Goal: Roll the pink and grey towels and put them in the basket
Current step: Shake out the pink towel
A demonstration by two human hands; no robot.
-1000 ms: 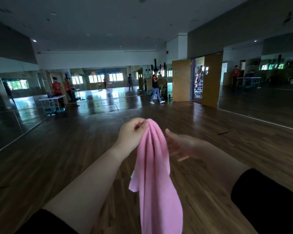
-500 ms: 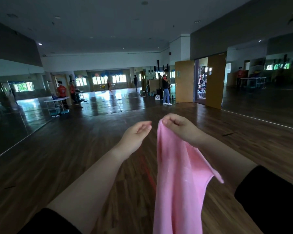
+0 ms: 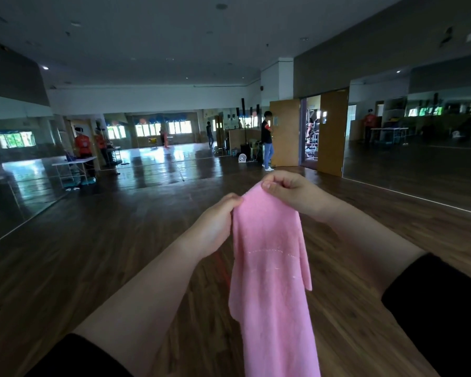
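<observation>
Fingers (image 3: 279,178) of the right hand (image 3: 294,193) pinch the top corner of the pink towel (image 3: 269,281); the left hand (image 3: 215,224), free half a second ago, now pinches the edge at 9 o'clock. The soft fuzzy cloth hangs long above the wooden floor (image 3: 93,254).

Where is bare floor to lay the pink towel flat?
Bare floor: left of the left hand up to the mirror wall; right of the right hand toward the doors; around the towel. Crowded: by the white table and the fan.
</observation>
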